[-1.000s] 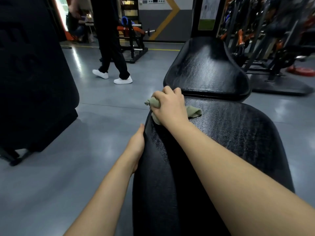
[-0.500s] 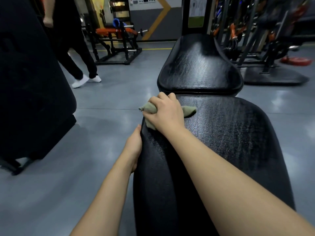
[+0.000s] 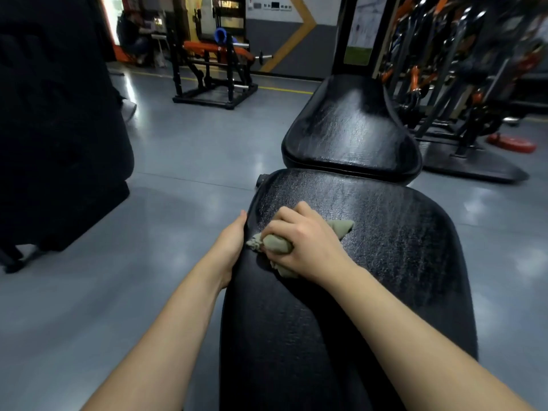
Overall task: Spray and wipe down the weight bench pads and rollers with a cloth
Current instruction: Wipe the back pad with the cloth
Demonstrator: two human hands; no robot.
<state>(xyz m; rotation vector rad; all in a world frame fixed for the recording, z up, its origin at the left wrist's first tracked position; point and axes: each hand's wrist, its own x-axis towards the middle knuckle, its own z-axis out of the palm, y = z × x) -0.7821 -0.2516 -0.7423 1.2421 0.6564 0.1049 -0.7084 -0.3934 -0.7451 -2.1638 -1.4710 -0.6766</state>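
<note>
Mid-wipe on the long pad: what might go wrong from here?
1. The cloth is bunched small under the right hand, so strokes may miss much of the long pad.
2. The left hand rests on the pad's edge; that strip could go unwiped.
3. The seat pad might get skipped.

The room is dim and cool-toned. A bright doorway [image 3: 114, 19] glows at the upper left, and soft patches of overhead light reflect off the grey floor [image 3: 184, 149]. The black pad [image 3: 350, 129] at centre shows a glossy sheen. Wide-angle distortion bends the edges; the equipment [image 3: 462, 63] at upper right is smeared with blur.
</note>
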